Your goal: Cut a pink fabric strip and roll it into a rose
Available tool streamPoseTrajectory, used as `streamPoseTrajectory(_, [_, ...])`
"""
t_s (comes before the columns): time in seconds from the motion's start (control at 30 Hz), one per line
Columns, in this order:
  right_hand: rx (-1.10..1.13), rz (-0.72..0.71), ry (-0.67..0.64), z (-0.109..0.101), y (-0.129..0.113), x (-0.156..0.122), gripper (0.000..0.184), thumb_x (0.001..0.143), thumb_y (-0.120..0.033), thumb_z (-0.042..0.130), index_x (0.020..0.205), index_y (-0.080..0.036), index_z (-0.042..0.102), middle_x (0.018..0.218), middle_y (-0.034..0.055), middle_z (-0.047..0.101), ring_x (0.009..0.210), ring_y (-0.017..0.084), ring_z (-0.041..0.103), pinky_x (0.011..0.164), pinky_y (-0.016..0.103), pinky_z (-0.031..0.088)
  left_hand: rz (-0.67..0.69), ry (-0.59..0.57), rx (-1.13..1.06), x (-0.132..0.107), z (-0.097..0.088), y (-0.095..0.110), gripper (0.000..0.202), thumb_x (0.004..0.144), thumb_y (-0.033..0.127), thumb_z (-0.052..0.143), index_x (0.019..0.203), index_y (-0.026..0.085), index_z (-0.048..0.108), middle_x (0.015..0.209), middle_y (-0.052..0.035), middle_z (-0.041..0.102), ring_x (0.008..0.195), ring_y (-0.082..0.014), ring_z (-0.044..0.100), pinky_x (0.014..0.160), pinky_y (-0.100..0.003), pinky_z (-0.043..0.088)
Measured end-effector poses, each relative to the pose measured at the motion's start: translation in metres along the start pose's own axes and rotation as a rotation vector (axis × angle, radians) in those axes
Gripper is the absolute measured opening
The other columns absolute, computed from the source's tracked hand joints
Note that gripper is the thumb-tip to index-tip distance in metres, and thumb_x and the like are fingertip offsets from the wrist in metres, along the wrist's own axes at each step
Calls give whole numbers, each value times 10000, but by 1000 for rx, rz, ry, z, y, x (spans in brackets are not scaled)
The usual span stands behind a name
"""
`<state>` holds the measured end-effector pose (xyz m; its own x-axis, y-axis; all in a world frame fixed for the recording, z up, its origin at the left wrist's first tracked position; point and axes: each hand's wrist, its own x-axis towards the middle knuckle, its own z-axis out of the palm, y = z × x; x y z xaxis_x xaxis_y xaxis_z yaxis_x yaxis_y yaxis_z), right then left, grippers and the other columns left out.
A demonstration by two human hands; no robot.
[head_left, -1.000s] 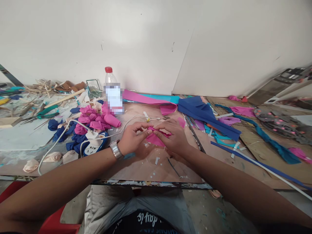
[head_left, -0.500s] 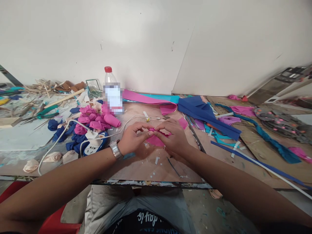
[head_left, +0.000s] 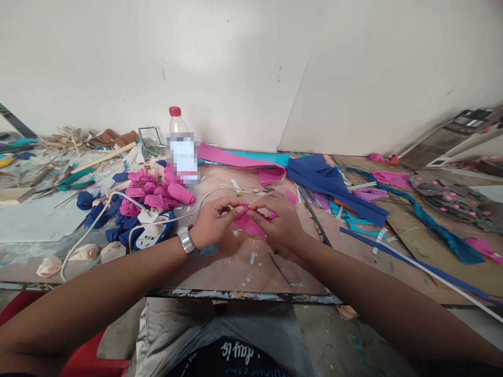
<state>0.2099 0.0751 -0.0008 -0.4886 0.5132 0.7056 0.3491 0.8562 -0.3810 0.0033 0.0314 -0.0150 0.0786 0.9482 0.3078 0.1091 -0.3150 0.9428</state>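
Note:
Between my two hands is a piece of pink crepe paper (head_left: 250,226), gathered at its upper edge and hanging flat below. My left hand (head_left: 216,222), with a metal watch (head_left: 186,240) at the wrist, pinches the gathered part between thumb and fingers. From the other side my right hand (head_left: 281,220) pinches the same paper, its thumb almost meeting the left thumb. Both hands hover just above the table (head_left: 231,272). Fingertips cover part of the gathered edge.
To the left lie pink crepe paper flowers (head_left: 143,188), dark blue ones (head_left: 118,222) and a power strip (head_left: 151,235) with a white cord. Behind stands a red-capped bottle (head_left: 178,125). Blue crepe paper (head_left: 334,183) and a white stick (head_left: 432,275) are at right; pliers (head_left: 76,180) lie far left.
Both hands stay in nearly the same place, pinching the pink paper. The gathered part has shifted slightly between the thumbs, and the hanging part shows a little differently.

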Motion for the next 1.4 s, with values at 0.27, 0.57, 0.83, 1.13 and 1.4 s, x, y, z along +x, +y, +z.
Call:
streamPoseTrajectory(0.27, [6,-6,-76,-2,-3,1,234,1010,-353,668,1227,-271,697,1113,55,789,1034,255,717,952,446,491,-89,-61,-278,0,3,1,415,867,466,815,1163,200,698,899,-56,763,854,-193,703,806,-325,546])
streamPoseTrajectory(0.57, [0,19,8,-4,-2,2,148,1020,-309,637,1142,-247,693,1076,61,767,978,249,690,920,436,487,-21,148,-142,1,4,5,400,875,549,771,945,190,608,940,-20,614,855,-153,574,817,-290,478])
streamPoseTrajectory(0.83, [0,53,70,-5,0,3,144,1016,-333,631,1111,-236,679,1008,58,745,915,238,668,863,419,488,-94,114,-158,2,1,13,434,865,585,761,812,171,642,788,2,578,757,-146,506,740,-288,417])
streamPoseTrajectory(1.13, [37,126,122,-5,0,2,149,1015,-343,619,1106,-236,669,1009,57,735,900,226,669,868,403,526,-110,96,-245,3,3,5,447,876,594,750,787,174,626,758,12,536,732,-138,470,715,-277,390])
streamPoseTrajectory(1.4, [63,150,142,-4,2,1,155,1021,-342,618,1111,-227,668,984,54,727,899,218,672,847,376,538,-194,85,-388,1,6,4,319,845,465,776,795,186,629,792,12,544,752,-137,498,735,-272,424])
